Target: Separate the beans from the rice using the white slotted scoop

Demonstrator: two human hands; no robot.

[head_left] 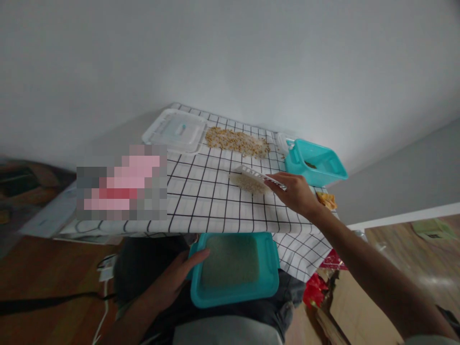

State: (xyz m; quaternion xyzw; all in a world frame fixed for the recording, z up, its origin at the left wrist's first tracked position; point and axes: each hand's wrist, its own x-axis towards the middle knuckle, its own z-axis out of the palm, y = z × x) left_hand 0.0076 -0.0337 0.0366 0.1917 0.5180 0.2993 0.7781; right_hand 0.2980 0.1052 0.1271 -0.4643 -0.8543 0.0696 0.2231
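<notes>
My right hand (298, 194) is closed round the end of a flat, pale slotted strip (256, 173), perhaps a ruler or scraper. Its far end rests against a small pile of pale, rice-like grains (247, 184) on the checked tablecloth (197, 191). Below the table edge, a teal plastic container (235, 299) sits on my lap with a layer of fine pale material at its bottom. The left rim of that container is gripped by my left hand (179, 270), thumb over the edge and the other fingers mostly hidden.
Yellow and white grains (235, 140) lie in a band at the back of the table. A clear lid (176, 130) is left of them. To the right stand another teal container (334, 165) and a crumpled yellow-brown item (326, 200). A blurred pink patch (125, 179) covers the table's left end.
</notes>
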